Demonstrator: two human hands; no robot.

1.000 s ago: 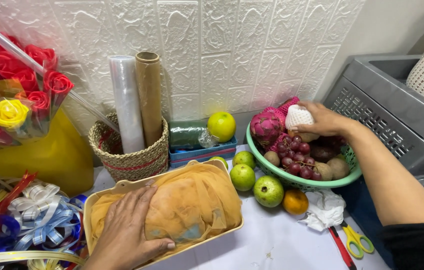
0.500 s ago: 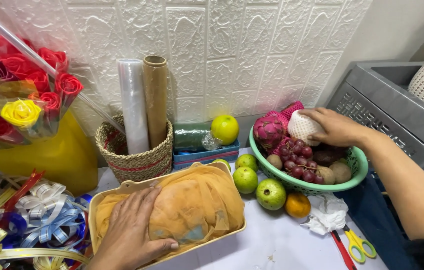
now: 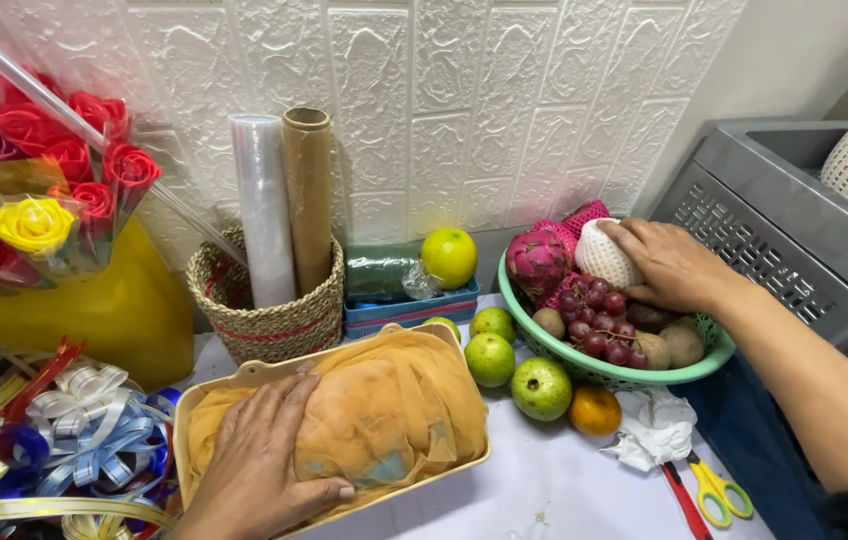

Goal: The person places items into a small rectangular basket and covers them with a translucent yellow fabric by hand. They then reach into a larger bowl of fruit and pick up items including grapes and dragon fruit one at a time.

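Bouquet (image 3: 34, 190) — cut off at left edge

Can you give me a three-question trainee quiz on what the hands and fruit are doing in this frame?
1. True or false: the left hand rests flat on the orange netting in the cream tray.
2. What does the right hand touch in the green bowl? A) foam-wrapped white fruit B) yellow scissors C) woven basket
3. Where is the orange fruit: in the bowl or on the table?

Key: 1 true; 2 A; 3 on the table, in front of the bowl.
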